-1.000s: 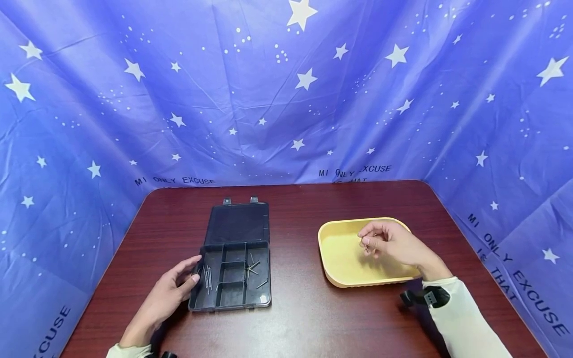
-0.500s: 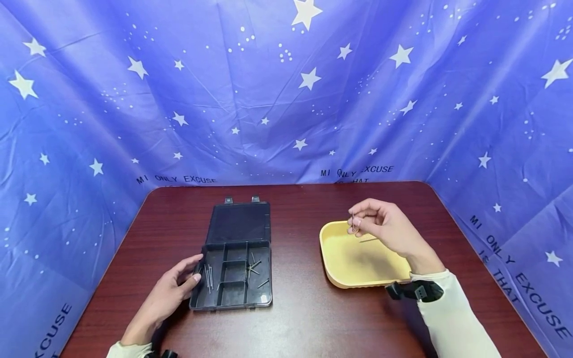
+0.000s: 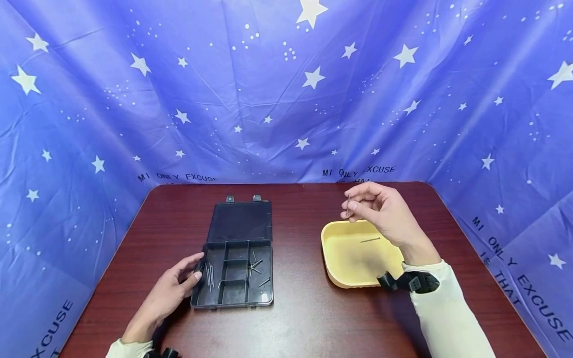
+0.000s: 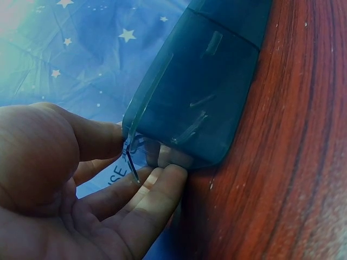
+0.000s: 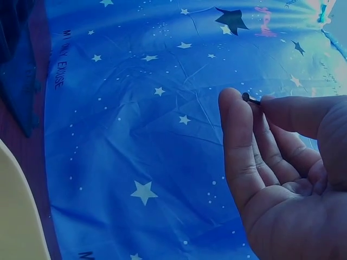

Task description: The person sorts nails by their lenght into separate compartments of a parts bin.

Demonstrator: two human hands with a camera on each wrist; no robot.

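Note:
A black compartment box (image 3: 234, 293) lies with its lid folded back, left of the table's middle. Long nails (image 3: 210, 277) rest in its left compartment, and several shorter ones (image 3: 254, 266) are scattered in the right compartment. My left hand (image 3: 167, 288) holds the box's left side, thumb at the rim and fingers against the wall, as the left wrist view shows. Above the far rim of a yellow tray (image 3: 329, 261), my right hand (image 3: 391, 219) pinches a nail (image 5: 251, 99) between thumb and fingers. Another nail (image 3: 370, 240) lies in the tray.
The dark red wooden table (image 3: 295, 283) has a blue star-patterned curtain (image 3: 268, 99) around its back and sides. The box's open lid (image 3: 241, 221) extends toward the back edge, with two latches sticking up. Bare tabletop separates box and tray.
My right hand has risen out of the tray with the nail and moved slightly left and away from me. The nail left in the tray has come into view. My left hand stays on the box.

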